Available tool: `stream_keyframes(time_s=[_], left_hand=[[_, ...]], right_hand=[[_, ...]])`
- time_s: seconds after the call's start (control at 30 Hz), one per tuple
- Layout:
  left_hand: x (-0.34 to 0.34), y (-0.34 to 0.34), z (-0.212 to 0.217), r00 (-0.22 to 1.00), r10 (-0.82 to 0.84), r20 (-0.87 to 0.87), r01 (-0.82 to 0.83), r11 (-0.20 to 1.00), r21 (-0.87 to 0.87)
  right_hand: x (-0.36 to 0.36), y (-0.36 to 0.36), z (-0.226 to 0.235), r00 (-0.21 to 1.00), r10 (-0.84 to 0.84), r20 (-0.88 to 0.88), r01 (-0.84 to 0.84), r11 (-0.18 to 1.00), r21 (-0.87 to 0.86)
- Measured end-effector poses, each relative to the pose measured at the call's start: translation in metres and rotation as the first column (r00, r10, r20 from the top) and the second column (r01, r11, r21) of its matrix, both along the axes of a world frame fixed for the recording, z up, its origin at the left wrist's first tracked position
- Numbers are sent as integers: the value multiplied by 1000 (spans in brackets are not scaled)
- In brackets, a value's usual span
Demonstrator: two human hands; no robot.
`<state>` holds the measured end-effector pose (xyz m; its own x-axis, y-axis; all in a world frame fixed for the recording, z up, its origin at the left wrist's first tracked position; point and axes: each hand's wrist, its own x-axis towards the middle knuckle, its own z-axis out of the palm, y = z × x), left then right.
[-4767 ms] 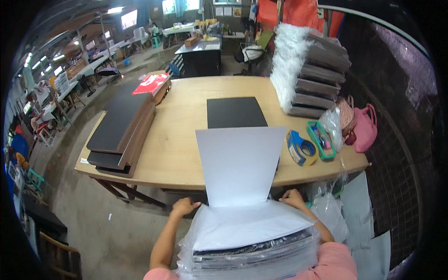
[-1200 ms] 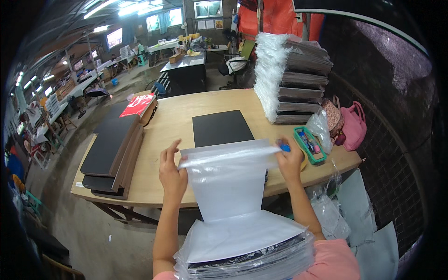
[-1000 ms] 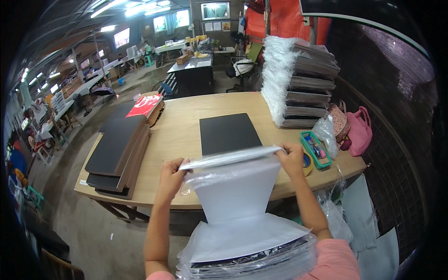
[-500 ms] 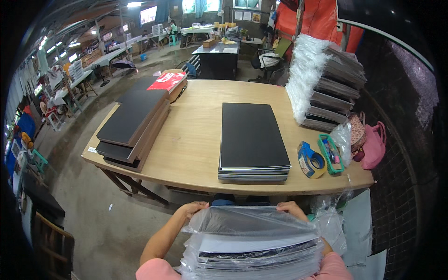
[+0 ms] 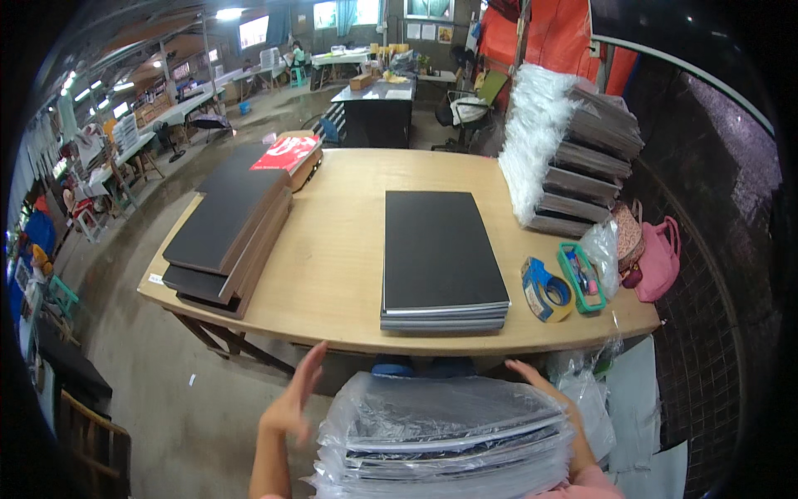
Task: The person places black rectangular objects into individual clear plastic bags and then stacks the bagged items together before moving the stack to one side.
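A thick stack of dark and white sheets or boards in clear plastic bags [image 5: 453, 453] sits right in front of me at the lower edge, below the table's near side. Beside its left side, my left hand [image 5: 296, 401] is raised with fingers stretched out, slightly blurred and holding nothing. At the stack's far right corner, my right hand [image 5: 534, 379] shows partly, its fingers extended and apart from the plastic. On the table ahead rests a neat pile of black-covered boards [image 5: 440, 249] with pale edges showing.
The wooden table [image 5: 341, 249] carries a staggered pile of dark boards [image 5: 224, 220] and a red-topped box [image 5: 287, 155] at left. To the right are a blue tape dispenser [image 5: 546, 291], a green basket [image 5: 582, 279] of pens, a tall plastic-wrapped stack [image 5: 582, 158] and a pink bag [image 5: 657, 262].
Both hands have let go of the plastic's far edge. My left hand has moved outward to the left with fingers straightened. The plastic has settled over the stack, and the view has shifted slightly.
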<state>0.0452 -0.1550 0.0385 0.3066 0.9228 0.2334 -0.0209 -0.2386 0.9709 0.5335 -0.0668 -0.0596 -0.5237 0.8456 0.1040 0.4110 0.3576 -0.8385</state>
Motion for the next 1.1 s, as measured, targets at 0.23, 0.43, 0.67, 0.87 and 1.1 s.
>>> stream_keyframes(time_s=[0.23,0.43,0.67,0.87,1.1], left_hand=[[47,-31,-86,995,103,20,-104,947,305],[105,7,18,772,635,-13,-583,717,382],[104,142,268,890,161,427,-338,860,381],[26,298,200,938,18,347,-150,922,357],[63,332,143,932,84,353,-250,853,457]], right_hand=[[-17,-48,-39,969,-245,11,246,968,-45],[-59,-30,22,869,-420,-263,454,887,83],[-95,64,308,710,-179,-681,553,740,382],[-69,223,274,726,-65,-685,227,962,150],[-82,243,208,730,-30,-683,242,946,217]])
